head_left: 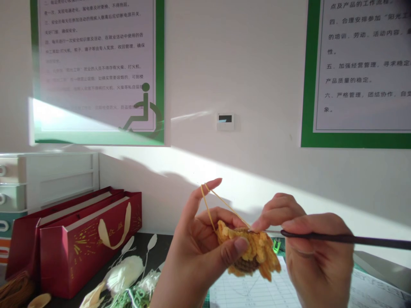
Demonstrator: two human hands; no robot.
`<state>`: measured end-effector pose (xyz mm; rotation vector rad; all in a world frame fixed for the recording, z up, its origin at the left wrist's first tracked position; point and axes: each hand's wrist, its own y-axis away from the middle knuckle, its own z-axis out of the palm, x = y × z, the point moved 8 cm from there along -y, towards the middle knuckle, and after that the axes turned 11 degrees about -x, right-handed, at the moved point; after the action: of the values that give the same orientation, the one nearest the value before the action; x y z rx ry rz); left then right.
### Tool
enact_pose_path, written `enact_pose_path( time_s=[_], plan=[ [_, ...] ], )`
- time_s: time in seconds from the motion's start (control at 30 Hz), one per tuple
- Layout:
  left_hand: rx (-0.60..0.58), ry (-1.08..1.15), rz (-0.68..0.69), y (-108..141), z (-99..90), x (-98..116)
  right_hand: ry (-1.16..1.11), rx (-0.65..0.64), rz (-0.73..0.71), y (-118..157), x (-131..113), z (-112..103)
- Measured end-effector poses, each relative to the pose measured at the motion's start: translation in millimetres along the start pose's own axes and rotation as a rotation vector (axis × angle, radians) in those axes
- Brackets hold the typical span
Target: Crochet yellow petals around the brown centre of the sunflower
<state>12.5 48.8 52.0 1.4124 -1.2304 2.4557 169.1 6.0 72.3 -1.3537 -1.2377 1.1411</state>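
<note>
My left hand [205, 252] pinches a crocheted flower [245, 252] with yellow petals and a brown centre, thumb in front and fingers behind. Its raised index finger carries a loop of yellow yarn [224, 204] that runs taut down to the flower's top edge. In my right hand [316, 252] is a crochet hook [321, 237] with a dark handle and a thin metal shaft, held almost level. The hook's tip meets the flower's upper edge, where the yarn comes in. My right index fingertip rests close to that spot. The hook's very end is hard to make out.
Dark red gift bags [93, 244] stand at the left before a drawer unit [61, 175]. Below them lie white yarn [125, 273] and green yarn [131, 297]. Printed paper [244, 291] lies under my hands, with a green clip [276, 245] behind. Posters hang on the wall.
</note>
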Motion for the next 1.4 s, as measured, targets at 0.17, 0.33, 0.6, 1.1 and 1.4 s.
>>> enact_pose_path(
  time_s=[0.17,0.33,0.6,1.1,1.4],
  plan=[
    [0.010,0.033,-0.004,0.1,-0.4,-0.5,0.272,-0.064,-0.167,3.5,-17.1,0.2],
    [-0.009,0.040,-0.006,0.2,1.3,0.8,0.535,-0.123,-0.154,15.7,-19.7,-1.2],
    [-0.004,0.050,-0.013,2.5,6.4,1.8,0.310,0.204,-0.112,21.6,-8.8,-4.7],
    [0.057,0.031,0.009,0.5,2.3,1.1,0.173,0.199,-0.080,3.1,-12.4,-2.1],
    [0.088,0.037,0.005,3.1,0.4,-0.5,0.007,0.284,0.045,14.0,2.2,3.8]
  ],
)
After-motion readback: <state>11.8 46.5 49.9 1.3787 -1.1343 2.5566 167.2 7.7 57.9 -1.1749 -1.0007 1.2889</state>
